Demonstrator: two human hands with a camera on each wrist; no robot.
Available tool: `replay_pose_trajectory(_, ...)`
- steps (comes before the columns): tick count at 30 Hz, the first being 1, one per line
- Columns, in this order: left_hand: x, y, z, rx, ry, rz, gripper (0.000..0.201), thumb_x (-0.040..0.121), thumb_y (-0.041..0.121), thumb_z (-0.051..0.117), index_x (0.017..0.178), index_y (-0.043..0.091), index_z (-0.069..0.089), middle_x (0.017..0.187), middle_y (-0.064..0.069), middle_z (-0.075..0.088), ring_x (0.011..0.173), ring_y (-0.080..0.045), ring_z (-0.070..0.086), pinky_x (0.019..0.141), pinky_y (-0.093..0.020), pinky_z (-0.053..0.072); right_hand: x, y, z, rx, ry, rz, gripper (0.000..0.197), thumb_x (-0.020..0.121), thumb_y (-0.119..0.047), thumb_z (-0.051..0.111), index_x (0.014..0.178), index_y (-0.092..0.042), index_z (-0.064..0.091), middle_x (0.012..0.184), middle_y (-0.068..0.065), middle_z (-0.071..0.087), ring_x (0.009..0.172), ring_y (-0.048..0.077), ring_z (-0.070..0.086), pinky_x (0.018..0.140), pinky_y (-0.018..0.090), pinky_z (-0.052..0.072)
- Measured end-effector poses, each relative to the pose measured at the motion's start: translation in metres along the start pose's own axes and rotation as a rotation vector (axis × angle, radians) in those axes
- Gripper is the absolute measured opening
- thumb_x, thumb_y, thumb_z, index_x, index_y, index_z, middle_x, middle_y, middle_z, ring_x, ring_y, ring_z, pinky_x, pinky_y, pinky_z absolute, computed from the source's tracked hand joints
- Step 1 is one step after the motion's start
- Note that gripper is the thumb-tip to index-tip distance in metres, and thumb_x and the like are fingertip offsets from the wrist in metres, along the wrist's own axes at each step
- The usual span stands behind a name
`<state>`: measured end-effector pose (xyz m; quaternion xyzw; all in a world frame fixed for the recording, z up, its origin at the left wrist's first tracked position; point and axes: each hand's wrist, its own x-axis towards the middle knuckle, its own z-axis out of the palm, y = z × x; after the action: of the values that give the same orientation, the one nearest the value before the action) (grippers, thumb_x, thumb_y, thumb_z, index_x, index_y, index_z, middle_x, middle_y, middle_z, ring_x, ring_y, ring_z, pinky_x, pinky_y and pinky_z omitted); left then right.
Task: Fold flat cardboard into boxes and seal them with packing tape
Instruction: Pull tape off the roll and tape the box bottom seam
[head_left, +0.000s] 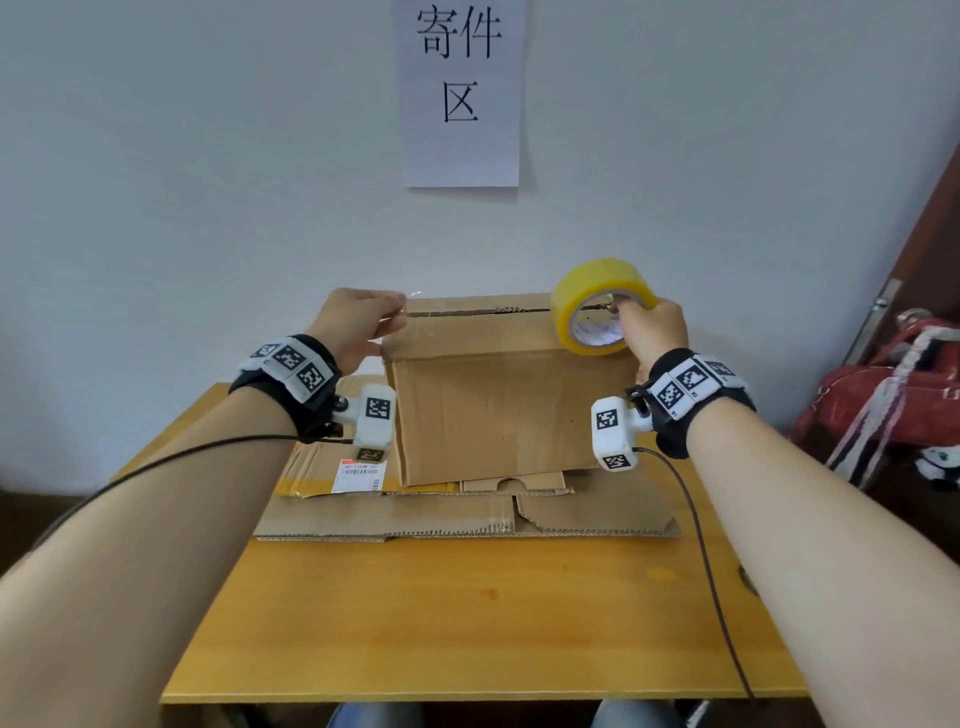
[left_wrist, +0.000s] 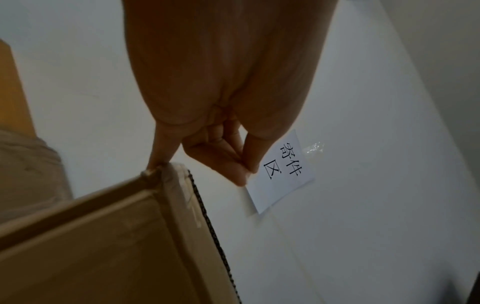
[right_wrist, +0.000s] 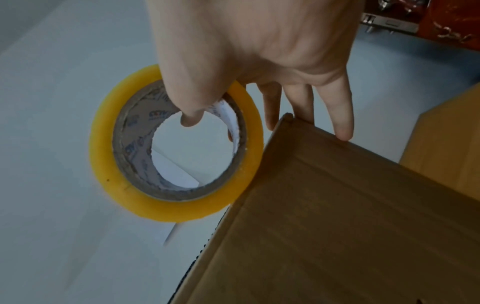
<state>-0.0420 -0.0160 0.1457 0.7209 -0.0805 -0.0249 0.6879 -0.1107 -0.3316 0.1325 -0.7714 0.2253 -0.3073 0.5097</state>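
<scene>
A folded cardboard box (head_left: 498, 395) stands on a stack of flat cardboard (head_left: 467, 512) on the wooden table (head_left: 467, 623), and I take this box as my landmark. The step in hand, I judge, is the sealing of the top seam. At the box's left top corner the left hand (head_left: 358, 327) pinches something thin between thumb and forefinger; it looks like the free end of clear tape, but the strip itself I can hardly see. At the box's right top corner the right hand (head_left: 652, 327) holds the yellow tape roll (head_left: 597, 306), with the thumb hooked through the core, while its other fingers (right_wrist: 342, 115) lie straight on the box's edge.

The next move, I think, asks to lower the stretched strip on the seam, press it flat, and then tear it at the roll.

Behind the box the wall with a paper sign (head_left: 460, 88) is near, so there is little room to push forward. To the right of the box a red bag (head_left: 883, 395) stands well apart. In front of the box the table offers free room.
</scene>
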Motion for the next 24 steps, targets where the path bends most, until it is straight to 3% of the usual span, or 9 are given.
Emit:
replay_pose_trajectory(4,-0.007,0.006,0.004,-0.033,0.026,0.007,0.007,0.097,0.014,0.063,0.094,0.011,0.069,0.078,-0.001,0.062,0.073,-0.012,0.062,0.063,-0.03,0.048,-0.008,-0.002,-0.009,-0.006,0.009,0.006,0.026,0.09,-0.026,0.056,0.066,-0.018,0.05,0.064,0.002,0.043,0.067,0.023,0.041,0.068,0.033,0.034)
replay_pose_trajectory(6,-0.013,0.013,0.005,-0.025,0.032,0.019,0.008,0.096,0.013,0.064,0.091,0.012,0.069,0.076,0.0,0.061,0.071,-0.011,0.061,0.058,-0.027,0.046,-0.014,-0.006,-0.014,0.008,0.018,0.004,0.021,0.087,-0.03,0.056,0.074,-0.014,0.06,0.065,0.002,0.046,0.068,0.023,0.044,0.068,0.034,0.036)
replay_pose_trajectory(8,-0.02,0.016,0.006,-0.013,0.037,0.025,0.008,0.096,0.014,0.064,0.089,0.013,0.068,0.075,0.0,0.061,0.07,-0.011,0.061,0.056,-0.026,0.046,-0.02,-0.01,-0.02,0.01,0.027,-0.01,0.016,0.086,-0.033,0.057,0.083,-0.019,0.064,0.067,0.002,0.049,0.068,0.023,0.046,0.067,0.034,0.037)
replay_pose_trajectory(11,-0.03,0.016,0.005,-0.019,0.039,0.015,0.007,0.096,0.015,0.065,0.092,0.012,0.069,0.075,0.001,0.061,0.069,-0.01,0.061,0.055,-0.026,0.05,-0.027,-0.012,-0.03,-0.04,0.016,-0.028,0.023,0.089,-0.037,0.058,0.083,-0.017,0.068,0.073,0.003,0.056,0.07,0.026,0.052,0.068,0.033,0.039)
replay_pose_trajectory(14,-0.043,0.013,0.006,-0.018,0.032,0.008,0.008,0.096,0.014,0.065,0.091,0.01,0.07,0.074,0.0,0.062,0.069,-0.01,0.06,0.06,-0.03,0.051,-0.037,-0.011,-0.042,-0.152,0.003,-0.044,0.031,0.094,-0.038,0.056,0.069,-0.019,0.052,0.067,0.001,0.053,0.065,0.023,0.05,0.068,0.032,0.038)
replay_pose_trajectory(17,-0.056,0.009,0.007,-0.009,0.008,0.009,0.008,0.096,0.015,0.064,0.092,0.01,0.07,0.073,0.0,0.062,0.071,-0.011,0.061,0.06,-0.03,0.052,-0.048,-0.009,-0.048,-0.245,-0.01,-0.049,0.03,0.093,-0.034,0.056,0.069,-0.02,0.048,0.067,0.0,0.053,0.064,0.023,0.05,0.066,0.032,0.037)
replay_pose_trajectory(20,-0.063,0.006,0.008,-0.047,-0.017,-0.014,0.009,0.098,0.014,0.063,0.096,0.009,0.069,0.074,0.0,0.062,0.068,-0.009,0.061,0.066,-0.039,0.06,-0.055,-0.007,-0.049,-0.32,-0.016,-0.05,0.027,0.091,-0.027,0.053,0.066,-0.019,0.046,0.068,0.002,0.052,0.074,0.029,0.052,0.061,0.032,0.036)
replay_pose_trajectory(22,-0.066,0.006,0.008,-0.094,-0.033,-0.044,0.009,0.098,0.014,0.062,0.095,0.008,0.068,0.074,0.0,0.061,0.065,-0.008,0.061,0.061,-0.042,0.061,-0.058,-0.008,-0.046,-0.372,-0.011,-0.056,0.02,0.086,-0.031,0.049,0.072,-0.018,0.054,0.088,0.007,0.06,0.095,0.035,0.052,0.075,0.038,0.041)
replay_pose_trajectory(24,-0.066,0.006,0.008,-0.123,-0.038,-0.056,0.009,0.098,0.013,0.062,0.094,0.008,0.067,0.074,0.0,0.062,0.063,-0.007,0.062,0.054,-0.041,0.06,-0.059,-0.012,-0.041,-0.422,0.019,-0.039,0.024,0.087,-0.037,0.045,0.091,-0.022,0.063,0.11,0.008,0.059,0.115,0.038,0.045,0.092,0.048,0.039)
